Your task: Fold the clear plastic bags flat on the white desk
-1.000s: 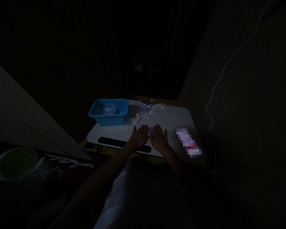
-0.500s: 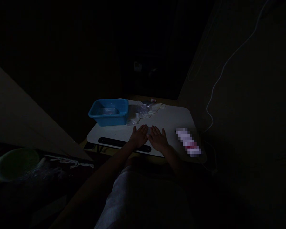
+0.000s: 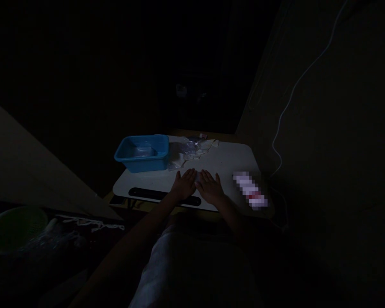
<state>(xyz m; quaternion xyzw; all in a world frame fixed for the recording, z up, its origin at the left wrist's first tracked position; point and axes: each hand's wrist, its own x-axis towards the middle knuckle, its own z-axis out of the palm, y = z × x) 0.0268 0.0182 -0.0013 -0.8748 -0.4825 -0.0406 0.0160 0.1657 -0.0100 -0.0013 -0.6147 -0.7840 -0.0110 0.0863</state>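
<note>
My left hand [image 3: 185, 184] lies flat near the front edge of a small white table [image 3: 232, 160], its fingers stretched out and its thumb apart. Close beside it, my right hand [image 3: 209, 187] rests palm down in the same way. Between and partly beneath the fingers shows a small pale, thin piece [image 3: 198, 176]; its kind is too dark to tell. Beyond the hands lie crumpled clear plastic bags [image 3: 189, 147] and a whitish cloth-like strip [image 3: 211, 144]. A blue plastic basin [image 3: 144, 164] stands left of them, with something clear and plastic-like inside.
A blurred-out, lit flat object [image 3: 250, 190] lies at the table's right. A dark slot [image 3: 154, 194] runs along the front edge. A white cable [image 3: 280, 115] hangs down the right wall. At the lower left, a green basket [image 3: 17, 229] stands in the dark.
The whole view has shifted slightly, so the table and basin appear a little further left. Both hands stay flat on the table in nearly the same pose.
</note>
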